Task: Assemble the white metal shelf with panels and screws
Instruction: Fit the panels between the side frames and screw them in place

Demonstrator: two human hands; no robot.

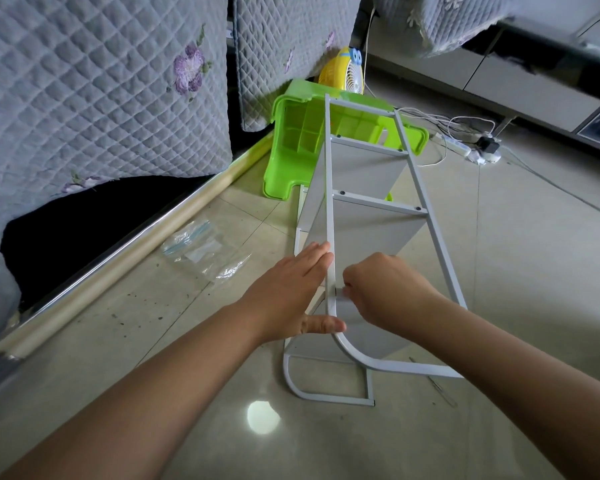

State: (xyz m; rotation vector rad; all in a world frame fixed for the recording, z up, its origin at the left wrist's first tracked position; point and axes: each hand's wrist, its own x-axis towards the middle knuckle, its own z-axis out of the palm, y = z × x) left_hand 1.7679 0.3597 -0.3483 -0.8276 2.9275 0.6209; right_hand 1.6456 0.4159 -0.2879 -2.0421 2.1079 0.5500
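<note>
Tiled floor (499, 271) beside quilted sofa covers (101, 98). White shelf (371, 209) on its side, far end against a green stool (291, 147). Left hand (291, 292): flat, fingers straight against the frame rail. Right hand (385, 292): grip curled, pinching a small tool at a screw point. Plastic bag (201, 251) nearby.

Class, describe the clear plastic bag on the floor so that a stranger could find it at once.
Start at the quilted grey cover on the left and drop to the tiled floor below. The plastic bag lies flat there, left of the white shelf frame. It alone is see-through and crinkled, with a blue strip.
</note>
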